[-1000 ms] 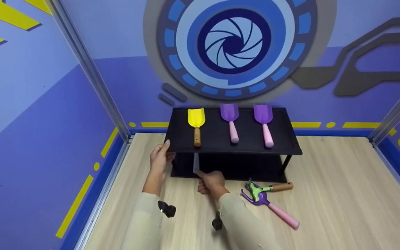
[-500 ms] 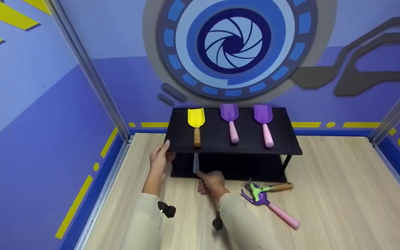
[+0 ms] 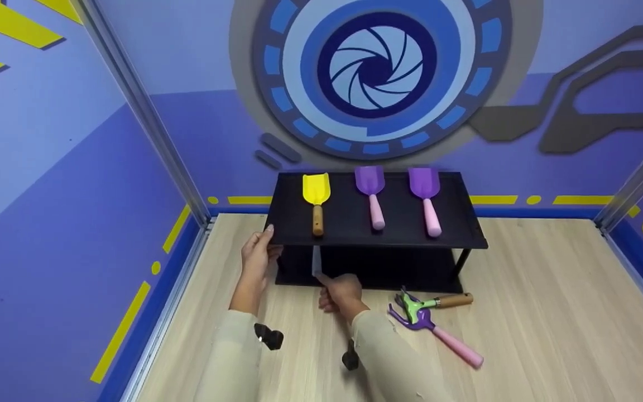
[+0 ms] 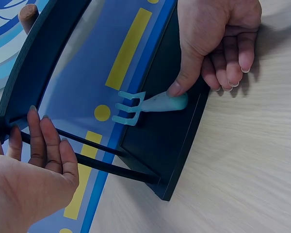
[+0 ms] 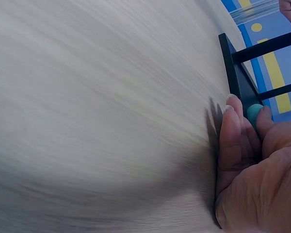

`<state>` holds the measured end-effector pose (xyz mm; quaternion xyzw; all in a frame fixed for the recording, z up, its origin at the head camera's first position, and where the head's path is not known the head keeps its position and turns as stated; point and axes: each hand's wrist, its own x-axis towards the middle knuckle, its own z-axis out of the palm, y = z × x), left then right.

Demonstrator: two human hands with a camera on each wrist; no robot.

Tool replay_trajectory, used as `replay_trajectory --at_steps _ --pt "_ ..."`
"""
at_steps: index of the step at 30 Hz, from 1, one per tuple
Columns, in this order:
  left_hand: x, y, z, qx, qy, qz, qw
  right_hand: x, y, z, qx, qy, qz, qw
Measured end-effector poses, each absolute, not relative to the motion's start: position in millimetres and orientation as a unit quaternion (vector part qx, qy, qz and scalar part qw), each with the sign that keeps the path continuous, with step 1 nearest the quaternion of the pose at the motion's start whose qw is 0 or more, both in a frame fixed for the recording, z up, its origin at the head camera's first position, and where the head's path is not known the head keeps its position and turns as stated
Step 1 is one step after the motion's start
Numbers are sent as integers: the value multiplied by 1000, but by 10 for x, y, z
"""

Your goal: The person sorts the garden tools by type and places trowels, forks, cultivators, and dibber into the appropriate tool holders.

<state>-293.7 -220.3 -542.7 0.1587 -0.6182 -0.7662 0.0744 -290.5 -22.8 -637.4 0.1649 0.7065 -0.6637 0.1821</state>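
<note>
My left hand point(image 3: 255, 254) grips the front left corner of the black two-tier rack point(image 3: 349, 237), thumb on the top board and fingers below, beside the post. My right hand point(image 3: 342, 295) is low at the rack's front, its thumb touching the handle end of a small teal hand fork point(image 4: 157, 103). That fork lies on the lower board, tines toward the back. The right hand's other fingers point(image 5: 231, 131) bend loosely off the rack's front edge, close over the table. In the head view the top board hides the tines.
On the top board lie a yellow scoop point(image 3: 316, 190) and two purple scoops point(image 3: 369, 180) with pink handles. Right of my right hand, a green fork point(image 3: 412, 306) with a brown handle crosses a purple one point(image 3: 455, 346) with a pink handle. Walls stand behind and at both sides.
</note>
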Motion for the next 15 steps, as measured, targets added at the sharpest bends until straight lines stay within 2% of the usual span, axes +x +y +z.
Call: replay_trajectory --at_steps 15 --pt "-2932 -2187 -5423 164 -616 -766 79 -2801 -152 -6314 142 688 -686 191"
